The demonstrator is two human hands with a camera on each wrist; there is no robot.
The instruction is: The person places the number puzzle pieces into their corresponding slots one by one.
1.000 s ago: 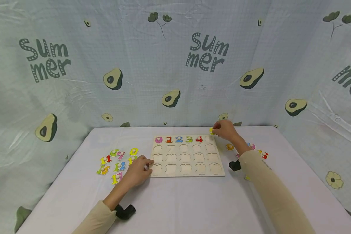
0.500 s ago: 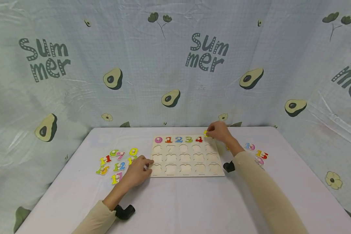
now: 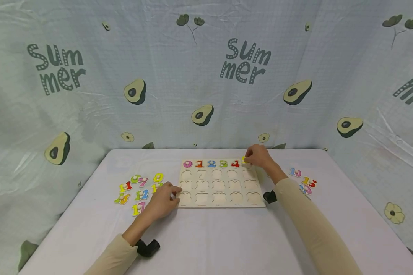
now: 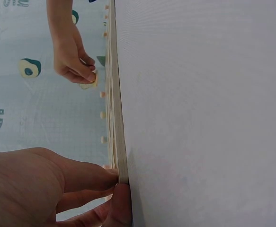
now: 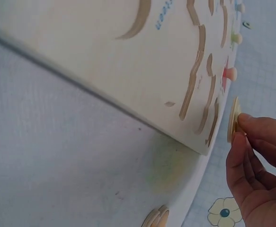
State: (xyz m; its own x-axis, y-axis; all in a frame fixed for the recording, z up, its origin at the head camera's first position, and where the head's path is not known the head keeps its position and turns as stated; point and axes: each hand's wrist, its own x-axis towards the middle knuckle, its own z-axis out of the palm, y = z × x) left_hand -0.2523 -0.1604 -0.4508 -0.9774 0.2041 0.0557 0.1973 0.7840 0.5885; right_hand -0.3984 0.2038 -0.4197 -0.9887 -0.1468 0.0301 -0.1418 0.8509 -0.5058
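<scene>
A wooden number puzzle board [image 3: 210, 208] lies on the table, with the pieces 0 [image 3: 187, 164], 1, 2, 3 and 4 in its top row. The recesses in its lower rows are bare. My left hand [image 3: 163, 200] grips the board's left edge, thumb and finger against it in the left wrist view. My right hand [image 3: 259, 156] pinches a yellow number piece [image 3: 244, 159] over the board's top right corner. In the right wrist view this piece [image 5: 233, 120] is tilted on edge, apart from the board; fingers cover its knob and most of its face.
Several number pieces lie left of the board, among them 11 [image 3: 125, 186], 12 [image 3: 142, 194] and 17 [image 3: 138, 209]. Right of the board are 10 [image 3: 295, 172], 15 [image 3: 309, 182] and a pink-and-blue piece [image 3: 305, 189], partly behind the right sleeve [image 3: 309, 214]. A printed curtain [image 3: 165, 126] hangs behind the table.
My right hand has moved left with the yellow number piece, from beyond the board's corner to over its top right recess. The left hand has stayed at the board's edge.
</scene>
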